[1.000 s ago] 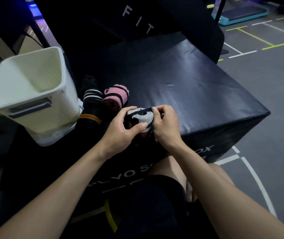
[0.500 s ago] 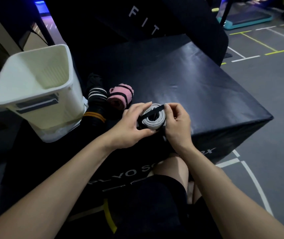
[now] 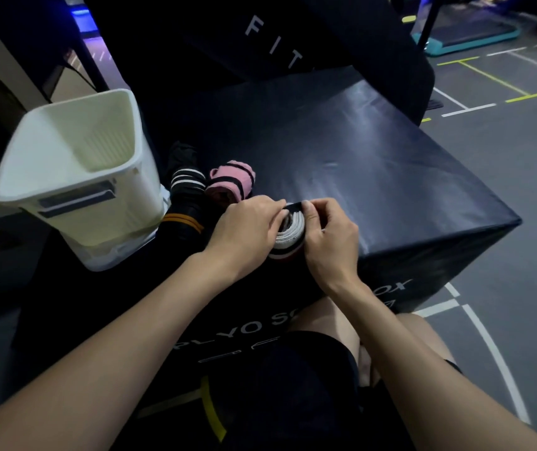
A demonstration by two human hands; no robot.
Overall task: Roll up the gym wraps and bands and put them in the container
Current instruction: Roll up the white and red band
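Observation:
A white rolled wrap [image 3: 288, 237] with black and red stripes sits at the near edge of the black plyo box [image 3: 374, 177]. My left hand [image 3: 247, 227] grips its left side and my right hand [image 3: 329, 232] grips its right side, both pinching the black strap across its top. Behind it lie a rolled pink wrap [image 3: 231, 183] with black bands and a black wrap [image 3: 185, 190] with white and orange stripes. The white plastic container [image 3: 75, 177] stands at the left, and its inside shows nothing.
A second black box lettered "FIT" [image 3: 273, 43] stands behind the plyo box. Grey gym floor with white and yellow lines [image 3: 504, 102] spreads to the right. My knees in black shorts are under the box's near edge.
The roll has been turned in my hands, and both thumbs and fingers now pinch the black strap on its top. The camera has tilted slightly.

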